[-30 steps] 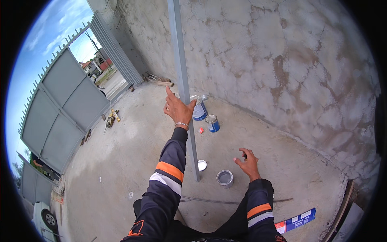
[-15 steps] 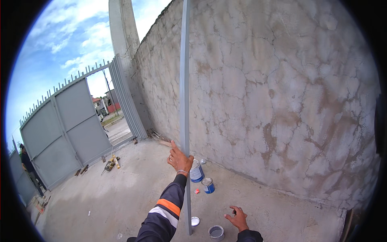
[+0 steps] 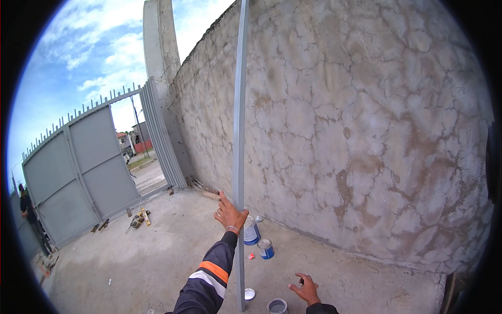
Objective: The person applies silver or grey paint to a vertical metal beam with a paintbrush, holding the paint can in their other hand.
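Observation:
A tall, slim grey metal post [image 3: 239, 115] stands almost upright in front of me and rises past the top edge. My left hand [image 3: 230, 213] grips it at mid-height, fingers pointing up and to the left. My right hand [image 3: 307, 290] hovers low on the right, its fingers bent and apart, touching neither post nor can; a small dark spot by the fingertips is too small to make out. Closest to that hand is an open can of grey paint [image 3: 277, 305]. A round white lid [image 3: 249, 294] lies between this can and the post's foot.
Beyond the post stand a large blue-and-white paint can [image 3: 252, 233] and a smaller blue can [image 3: 265, 249], beside a red scrap [image 3: 251, 256]. A cracked wall [image 3: 355, 131] bounds the right. Tools [image 3: 139, 219] lie near the grey gate [image 3: 97, 157]; a person [image 3: 31, 214] stands far left.
The view has shifted slightly, so the cans and gate sit a little lower. My left hand keeps its hold on the post. My right hand stays raised near the grey paint.

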A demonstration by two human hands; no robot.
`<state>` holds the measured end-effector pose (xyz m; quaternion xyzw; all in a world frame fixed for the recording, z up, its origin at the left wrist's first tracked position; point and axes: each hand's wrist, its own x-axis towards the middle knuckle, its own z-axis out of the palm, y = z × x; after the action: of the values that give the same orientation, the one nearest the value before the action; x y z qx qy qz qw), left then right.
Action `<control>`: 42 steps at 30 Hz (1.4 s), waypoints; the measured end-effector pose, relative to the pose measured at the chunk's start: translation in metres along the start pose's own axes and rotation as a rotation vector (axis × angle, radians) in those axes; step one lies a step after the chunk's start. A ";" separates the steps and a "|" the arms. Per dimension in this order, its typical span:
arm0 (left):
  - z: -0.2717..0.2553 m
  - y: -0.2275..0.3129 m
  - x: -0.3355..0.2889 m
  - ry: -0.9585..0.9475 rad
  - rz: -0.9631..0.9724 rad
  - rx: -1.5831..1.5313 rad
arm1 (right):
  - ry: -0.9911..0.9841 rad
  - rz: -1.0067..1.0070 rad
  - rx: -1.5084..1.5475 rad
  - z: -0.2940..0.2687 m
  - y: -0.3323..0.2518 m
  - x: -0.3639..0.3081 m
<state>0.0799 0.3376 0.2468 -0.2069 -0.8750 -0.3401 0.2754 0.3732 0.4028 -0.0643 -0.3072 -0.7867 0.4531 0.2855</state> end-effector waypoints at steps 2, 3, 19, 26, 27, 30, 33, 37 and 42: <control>0.000 0.000 0.000 -0.014 -0.010 0.000 | 0.002 0.002 -0.007 -0.001 -0.002 -0.001; 0.000 0.000 0.001 0.020 0.001 -0.009 | 0.009 -0.014 0.001 -0.001 -0.003 -0.001; -0.006 -0.037 0.028 -0.234 -0.090 -0.233 | -0.032 0.071 -0.059 -0.009 -0.008 -0.002; 0.000 -0.071 0.048 -0.193 -0.032 -0.247 | -0.073 0.075 -0.038 -0.012 -0.005 -0.001; 0.001 -0.077 0.052 -0.215 -0.036 -0.254 | -0.076 0.072 -0.040 -0.011 -0.004 -0.001; 0.004 -0.095 0.068 -0.233 -0.022 -0.298 | -0.085 0.074 -0.048 -0.007 -0.001 0.001; 0.007 -0.106 0.077 -0.258 -0.002 -0.384 | -0.092 0.076 -0.055 -0.004 0.003 0.001; 0.012 -0.110 0.084 -0.366 -0.016 -0.432 | -0.073 0.062 -0.075 -0.003 0.006 -0.001; 0.014 -0.124 0.092 -0.336 -0.034 -0.364 | -0.078 0.070 -0.076 -0.008 0.011 -0.003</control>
<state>-0.0633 0.2783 0.2357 -0.2918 -0.8364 -0.4574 0.0784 0.3835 0.4089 -0.0711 -0.3272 -0.8026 0.4442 0.2268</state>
